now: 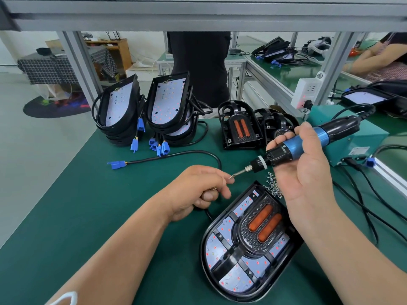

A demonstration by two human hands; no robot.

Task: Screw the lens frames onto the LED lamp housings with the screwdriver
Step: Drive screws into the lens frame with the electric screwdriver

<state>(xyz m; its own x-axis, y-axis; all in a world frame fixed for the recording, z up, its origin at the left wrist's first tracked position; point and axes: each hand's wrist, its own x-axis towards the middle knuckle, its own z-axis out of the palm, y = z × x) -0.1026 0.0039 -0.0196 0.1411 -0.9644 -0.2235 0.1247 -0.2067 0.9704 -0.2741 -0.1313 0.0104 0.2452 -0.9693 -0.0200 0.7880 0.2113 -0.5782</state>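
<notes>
Blue screwdriver (295, 148) held in your right grip (308, 179); left grip (198, 190) pinches a screw (230, 177) onto its tip. Next, seat it squarely in the lens frame (248, 242) on the housing (204, 260) before you.

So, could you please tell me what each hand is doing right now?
Left hand: pinches a screw at the bit tip.
Right hand: grips the screwdriver.
</notes>
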